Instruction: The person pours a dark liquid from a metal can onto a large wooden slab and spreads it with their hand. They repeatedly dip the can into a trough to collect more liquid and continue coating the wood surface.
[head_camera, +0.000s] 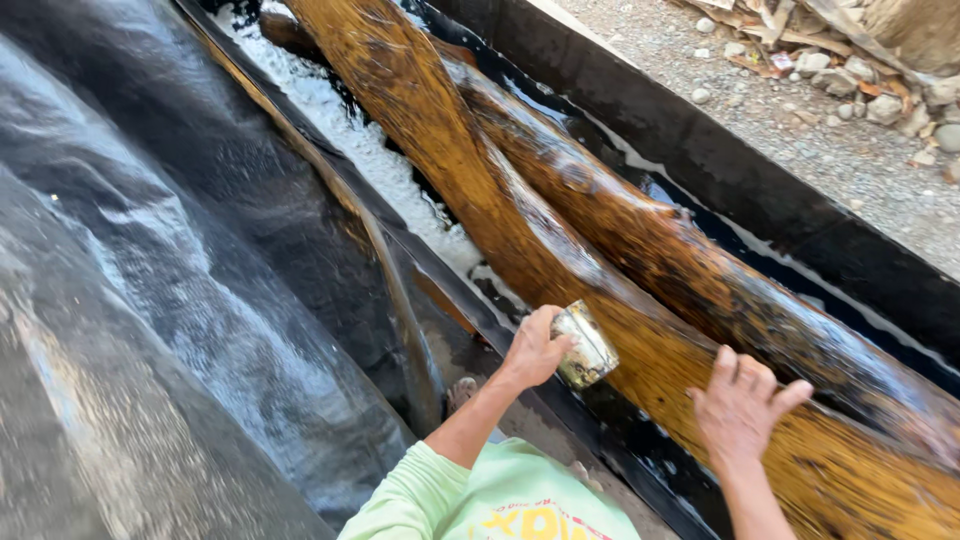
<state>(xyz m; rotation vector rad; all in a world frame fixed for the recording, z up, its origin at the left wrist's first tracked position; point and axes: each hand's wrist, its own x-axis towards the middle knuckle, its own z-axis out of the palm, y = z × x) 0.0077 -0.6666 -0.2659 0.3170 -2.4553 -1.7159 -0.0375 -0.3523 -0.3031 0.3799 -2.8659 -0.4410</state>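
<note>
My left hand (533, 350) is clenched round a small dented metal can (585, 345), thumb over the rim, the can tipped on its side with its mouth toward the near log (520, 230). I judge the tilt is for pouring liquid onto the wood. My right hand (740, 405) grasps nothing: it lies flat, fingers spread, on the same log's upper face just beside the can, probably to steady me as I lean over.

The near log is long, rough and amber-brown, glossy wet, with dark streaks. A second log (700, 270) lies touching it on the far side, equally soaked. Both rest in a trough lined with black plastic sheet (150, 250), white foam (350, 140) pooled alongside. Gravel ground (800, 120) lies beyond the rim.
</note>
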